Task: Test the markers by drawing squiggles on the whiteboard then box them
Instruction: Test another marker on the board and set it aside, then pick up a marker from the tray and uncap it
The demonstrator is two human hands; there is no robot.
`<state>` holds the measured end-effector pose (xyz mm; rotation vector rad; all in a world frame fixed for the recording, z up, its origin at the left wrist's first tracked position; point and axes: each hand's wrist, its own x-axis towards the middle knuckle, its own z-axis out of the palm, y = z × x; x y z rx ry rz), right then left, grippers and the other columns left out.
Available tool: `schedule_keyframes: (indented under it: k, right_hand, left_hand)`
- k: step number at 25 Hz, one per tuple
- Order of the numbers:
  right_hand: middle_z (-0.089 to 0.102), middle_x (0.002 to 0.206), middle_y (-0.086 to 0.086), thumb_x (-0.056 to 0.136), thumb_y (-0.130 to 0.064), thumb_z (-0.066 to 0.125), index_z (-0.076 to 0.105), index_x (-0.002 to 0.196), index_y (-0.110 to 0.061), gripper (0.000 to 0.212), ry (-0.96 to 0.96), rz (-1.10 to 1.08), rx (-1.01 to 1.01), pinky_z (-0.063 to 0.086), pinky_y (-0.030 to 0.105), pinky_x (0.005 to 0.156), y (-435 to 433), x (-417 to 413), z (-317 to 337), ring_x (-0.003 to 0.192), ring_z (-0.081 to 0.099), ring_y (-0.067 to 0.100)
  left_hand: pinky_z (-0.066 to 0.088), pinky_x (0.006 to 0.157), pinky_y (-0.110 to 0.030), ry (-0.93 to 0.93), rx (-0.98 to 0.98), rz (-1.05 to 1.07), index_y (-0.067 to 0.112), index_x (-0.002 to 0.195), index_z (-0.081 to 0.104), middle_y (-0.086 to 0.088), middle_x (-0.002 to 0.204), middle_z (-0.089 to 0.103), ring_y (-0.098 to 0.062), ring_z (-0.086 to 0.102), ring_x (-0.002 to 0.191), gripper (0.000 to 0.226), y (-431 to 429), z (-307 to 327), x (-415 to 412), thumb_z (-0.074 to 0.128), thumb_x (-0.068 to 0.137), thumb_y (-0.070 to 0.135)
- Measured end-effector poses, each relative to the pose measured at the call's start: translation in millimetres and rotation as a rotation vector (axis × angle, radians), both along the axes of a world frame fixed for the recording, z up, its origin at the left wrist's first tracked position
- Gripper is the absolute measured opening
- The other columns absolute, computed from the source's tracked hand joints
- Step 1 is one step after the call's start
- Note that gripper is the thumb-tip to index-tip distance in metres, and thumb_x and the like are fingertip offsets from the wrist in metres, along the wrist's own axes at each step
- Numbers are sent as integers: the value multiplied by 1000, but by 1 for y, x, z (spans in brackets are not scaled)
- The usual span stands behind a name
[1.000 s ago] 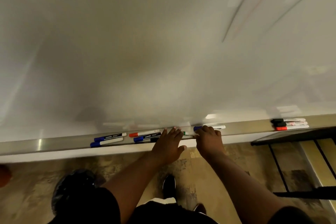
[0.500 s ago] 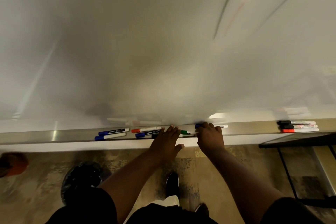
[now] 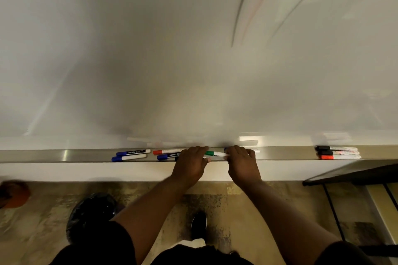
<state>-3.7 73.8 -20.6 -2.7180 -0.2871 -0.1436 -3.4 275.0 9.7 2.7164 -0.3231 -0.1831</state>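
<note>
white marker (image 3: 219, 154), green cap at its left end.

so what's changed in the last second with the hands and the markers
The green marker is more exposed between the hands: the left hand pinches its cap end, the right hand grips the white barrel, and it looks lifted slightly off the tray. Both hands remain at the same spot. The blue and red markers and the three markers at the right stayed put.
</note>
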Motion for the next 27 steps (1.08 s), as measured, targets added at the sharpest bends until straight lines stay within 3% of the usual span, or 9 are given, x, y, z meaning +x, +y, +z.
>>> schedule_keyframes:
  k: [2, 4, 6, 9, 13, 16, 20, 23, 27]
  right_hand:
    - [62, 96, -5, 95, -26, 57, 59, 105, -22, 11, -28, 52, 88, 40, 38, 77, -3, -9, 7, 89, 58, 23]
    - [59, 98, -6, 100, -45, 46, 61, 109, -23, 28, -7, 91, 182, 40, 35, 71, -7, -18, 14, 89, 55, 19]
    - [57, 100, -7, 97, -54, 49, 66, 112, -24, 37, 44, 105, 267, 44, 31, 70, -11, -28, 22, 91, 52, 14]
    - [58, 101, -9, 93, -51, 62, 70, 112, -27, 32, 68, 118, 278, 48, 27, 69, -13, -49, 31, 93, 53, 10]
    - [66, 98, -10, 93, -48, 64, 73, 110, -27, 28, 73, 155, 301, 48, 29, 70, -12, -77, 37, 89, 55, 10]
    - [70, 93, -10, 91, -44, 68, 75, 106, -28, 23, 55, 175, 335, 45, 35, 74, -5, -95, 37, 84, 54, 9]
    - [69, 84, -11, 88, -40, 70, 75, 92, -28, 13, -13, 64, 271, 35, 37, 82, 5, -115, 48, 84, 56, 14]
    - [67, 78, -10, 85, -43, 70, 73, 84, -27, 17, -28, 21, 202, 29, 35, 79, 13, -121, 63, 83, 53, 15]
    - [65, 72, -10, 80, -50, 63, 72, 77, -27, 25, -66, -11, 224, 26, 34, 77, 33, -123, 81, 82, 53, 17]
  left_hand:
    - [45, 91, -37, -67, -43, 20, 25, 122, 60, 5, 113, 64, -18, 56, 104, 26, -2, 6, -6, 51, 99, 35]
    - [48, 84, -39, -84, -90, 24, 27, 111, 62, 8, 103, 64, -14, 55, 94, 17, -5, 15, -16, 54, 98, 34]
    - [50, 82, -37, -78, -147, 38, 27, 108, 64, 9, 99, 65, -12, 56, 90, 15, -9, 23, -30, 57, 97, 34]
    - [52, 81, -32, -59, -199, 57, 24, 112, 67, 7, 101, 68, -10, 59, 90, 21, -13, 29, -57, 60, 95, 35]
    - [53, 78, -31, -67, -255, 41, 27, 113, 70, 8, 100, 71, -8, 61, 87, 24, -11, 31, -93, 60, 95, 38]
    - [53, 79, -26, -48, -259, 52, 24, 119, 69, 5, 103, 72, -9, 62, 87, 27, -7, 32, -115, 62, 95, 34]
    - [52, 69, -29, -93, -253, 54, 22, 118, 70, 4, 92, 71, -10, 59, 77, 27, -5, 42, -132, 60, 96, 34]
    - [42, 63, -19, -140, -254, 47, 23, 117, 70, 6, 89, 69, -9, 56, 74, 26, -1, 48, -138, 59, 96, 35]
    - [49, 70, -27, -220, -229, 3, 24, 116, 70, 7, 92, 68, -10, 55, 80, 25, 19, 57, -139, 57, 97, 35]
